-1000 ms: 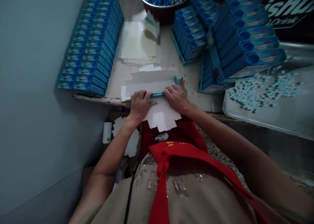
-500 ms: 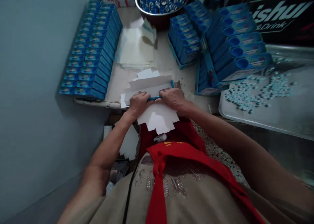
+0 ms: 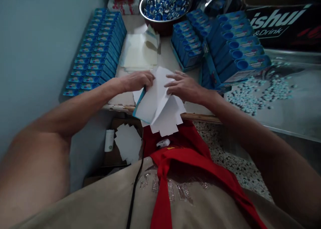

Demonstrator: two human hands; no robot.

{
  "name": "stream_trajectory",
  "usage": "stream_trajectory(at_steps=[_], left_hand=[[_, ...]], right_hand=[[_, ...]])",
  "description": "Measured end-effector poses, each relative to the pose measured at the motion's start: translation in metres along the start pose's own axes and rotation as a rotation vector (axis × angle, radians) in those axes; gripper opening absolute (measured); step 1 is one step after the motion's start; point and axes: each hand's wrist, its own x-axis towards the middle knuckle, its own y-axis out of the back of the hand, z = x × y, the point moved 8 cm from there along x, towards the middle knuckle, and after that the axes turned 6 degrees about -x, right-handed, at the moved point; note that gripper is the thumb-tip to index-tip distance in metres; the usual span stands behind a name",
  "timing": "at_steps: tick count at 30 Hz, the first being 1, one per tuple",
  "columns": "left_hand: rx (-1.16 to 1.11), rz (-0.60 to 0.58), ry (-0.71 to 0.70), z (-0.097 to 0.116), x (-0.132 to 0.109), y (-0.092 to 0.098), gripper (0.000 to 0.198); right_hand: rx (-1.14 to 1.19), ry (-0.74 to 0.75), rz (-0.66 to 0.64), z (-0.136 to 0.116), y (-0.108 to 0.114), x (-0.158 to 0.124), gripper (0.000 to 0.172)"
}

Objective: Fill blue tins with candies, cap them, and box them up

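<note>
A folded cardboard carton blank (image 3: 147, 103), white inside with a blue edge, stands tilted at the front edge of the table. My left hand (image 3: 142, 80) is closed on its far left corner, fingers bent over the edge. At the far right side, my right hand (image 3: 184, 86) grips a raised white panel, with its fingers somewhat apart and the thumb partly hidden. Under the carton lie more flat white blanks (image 3: 168, 122), their notched ends jutting over the table edge above the red apron.
Rows of blue boxes (image 3: 100, 51) stand at left; more blue boxes (image 3: 235, 51) fill the right. Behind are pale paper sheets (image 3: 139, 51) and a metal bowl (image 3: 165, 20) of blue-and-white round pieces. A clear tray (image 3: 283, 118) holds small pale pieces. White cut card (image 3: 129, 143) lies below the table.
The carton has turned from lying crosswise to pointing toward me, with its panels raised. Both hands have moved from its near edge to its far end, and my left elbow has swung outward.
</note>
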Motion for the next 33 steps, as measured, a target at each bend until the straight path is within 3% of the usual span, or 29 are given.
stream_trajectory(at_steps=[4, 7, 10, 12, 16, 18, 22, 25, 30, 33], left_hand=[[0.079, 0.031, 0.063, 0.025, -0.036, -0.006, 0.027], [0.14, 0.056, 0.121, 0.025, -0.062, -0.011, 0.027], [0.184, 0.077, 0.233, 0.011, -0.077, -0.022, 0.023], [0.205, 0.076, 0.352, -0.004, -0.078, -0.031, 0.034], [0.174, -0.108, 0.505, -0.031, -0.062, -0.049, 0.038], [0.164, -0.151, 0.482, -0.033, -0.054, -0.05, 0.026], [0.202, 0.019, 0.407, -0.02, -0.06, -0.044, 0.013], [0.204, 0.099, 0.38, -0.008, -0.081, -0.058, 0.023], [0.192, 0.183, 0.349, 0.001, -0.103, -0.079, 0.042], [0.179, 0.174, 0.345, 0.002, -0.104, -0.083, 0.032]], right_hand=[[0.006, -0.053, 0.027, -0.016, -0.031, 0.0, 0.036], [0.08, -0.074, 0.04, -0.025, -0.043, -0.004, 0.044], [0.2, -0.141, 0.042, -0.018, -0.049, -0.005, 0.04], [0.24, -0.235, 0.03, -0.007, -0.053, -0.002, 0.038], [-0.022, -0.343, 0.062, -0.002, -0.054, 0.009, 0.032], [-0.136, -0.285, 0.112, -0.017, -0.057, 0.013, 0.033], [-0.133, -0.187, 0.123, -0.043, -0.078, 0.005, 0.032], [-0.104, -0.243, 0.136, -0.037, -0.083, 0.0, 0.03], [-0.069, -0.221, 0.099, -0.018, -0.065, 0.008, 0.041], [-0.127, -0.141, 0.011, -0.025, -0.062, 0.006, 0.029]])
